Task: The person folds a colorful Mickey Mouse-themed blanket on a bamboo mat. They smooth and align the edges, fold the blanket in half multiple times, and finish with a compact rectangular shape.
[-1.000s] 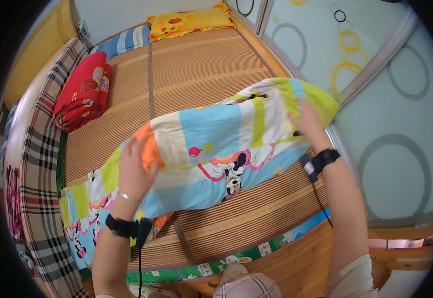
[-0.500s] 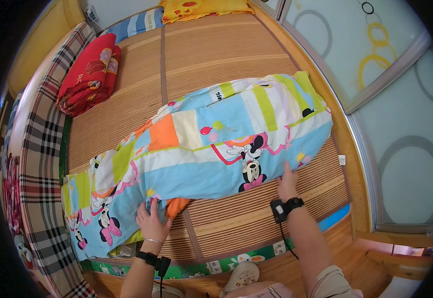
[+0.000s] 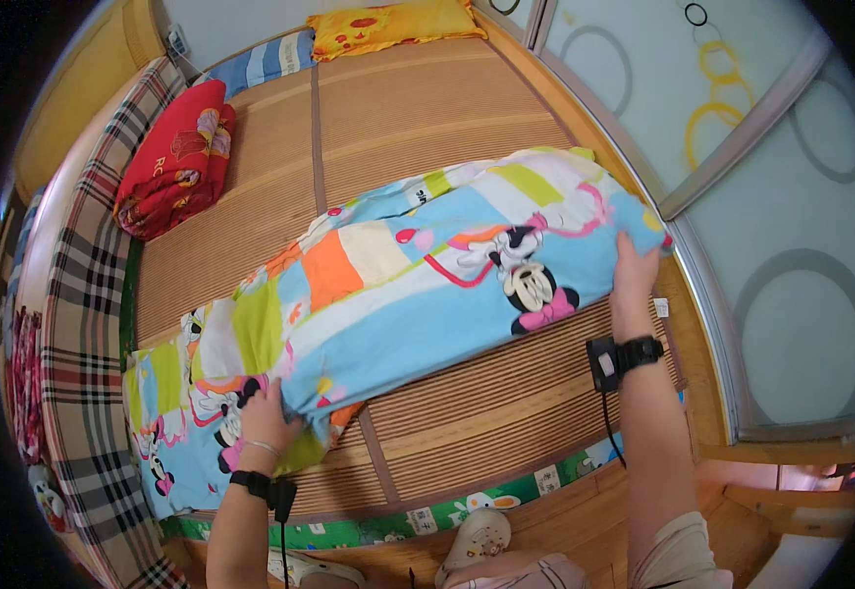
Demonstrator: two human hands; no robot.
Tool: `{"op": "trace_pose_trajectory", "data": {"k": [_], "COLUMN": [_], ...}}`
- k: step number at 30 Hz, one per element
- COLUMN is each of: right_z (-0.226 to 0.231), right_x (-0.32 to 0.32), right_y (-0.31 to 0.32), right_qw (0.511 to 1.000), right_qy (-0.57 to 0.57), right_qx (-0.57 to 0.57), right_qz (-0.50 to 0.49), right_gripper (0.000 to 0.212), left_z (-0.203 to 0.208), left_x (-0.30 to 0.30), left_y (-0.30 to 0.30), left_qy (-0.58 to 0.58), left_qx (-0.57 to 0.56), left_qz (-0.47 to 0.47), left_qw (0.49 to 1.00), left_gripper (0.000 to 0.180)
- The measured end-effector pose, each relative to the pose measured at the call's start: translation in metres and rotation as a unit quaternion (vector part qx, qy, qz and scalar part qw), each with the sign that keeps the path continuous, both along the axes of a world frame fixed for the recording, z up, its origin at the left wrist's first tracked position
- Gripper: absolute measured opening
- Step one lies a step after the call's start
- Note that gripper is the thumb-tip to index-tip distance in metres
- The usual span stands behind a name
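Note:
A folded quilt (image 3: 408, 329) with light blue, green and orange patches and cartoon mouse figures lies lengthwise across the striped mat (image 3: 467, 422). My left hand (image 3: 267, 424) grips its near edge left of the middle, where the cloth bunches and a bit of orange and green fabric shows below. At the quilt's right end, my right hand (image 3: 634, 275) is closed on the near corner, thumb and fingers partly hidden by the cloth. Both wrists carry black straps with small devices.
A red folded blanket (image 3: 177, 162) sits against the plaid bed rail (image 3: 89, 324). Blue striped cloth (image 3: 270, 61) and a yellow pillow (image 3: 388, 29) lie at the far end. Sliding glass doors (image 3: 781, 245) flank the right side. My feet in light clogs (image 3: 477, 540) stand by the bed's near edge.
My right hand has moved right and away from me to the quilt's end, pulling its near edge straighter. My left hand has shifted left and closed on the cloth.

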State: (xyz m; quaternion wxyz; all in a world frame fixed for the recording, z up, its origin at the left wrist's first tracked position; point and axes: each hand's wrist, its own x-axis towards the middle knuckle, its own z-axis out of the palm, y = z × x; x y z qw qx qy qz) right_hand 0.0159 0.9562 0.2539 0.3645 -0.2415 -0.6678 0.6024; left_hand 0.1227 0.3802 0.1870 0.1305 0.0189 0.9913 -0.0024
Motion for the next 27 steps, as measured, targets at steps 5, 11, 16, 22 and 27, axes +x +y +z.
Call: {"op": "trace_pose_trajectory", "data": {"k": [5,11,16,22,27], "right_z": [-0.055,-0.067,0.020,0.096,0.002], "right_x": [0.090,0.082,-0.051,-0.162,-0.149], "right_y": [0.028,0.052,0.017,0.001,0.020], "right_qw": [0.933,0.859,0.932,0.986,0.990], "right_qy": [-0.036,-0.022,-0.032,0.005,0.029], "right_qx": [-0.350,-0.496,-0.301,-0.054,0.077], "right_qz": [0.073,0.123,0.200,0.158,0.113], "right_gripper": [0.052,0.044,0.040,0.048,0.047], "left_z": [-0.012,0.010,0.041,0.083,0.052], "left_x": [0.015,0.018,-0.011,-0.040,-0.003], "left_y": [-0.006,-0.006,-0.020,-0.057,-0.043], "left_qy": [-0.047,0.030,0.121,0.383,0.288], "left_qx": [-0.024,-0.004,0.009,0.167,0.072], "left_qz": [-0.064,-0.038,-0.006,0.130,0.066], "left_qw": [0.997,0.999,0.993,0.899,0.953], "left_gripper": [0.064,0.054,0.053,0.049,0.053]}}
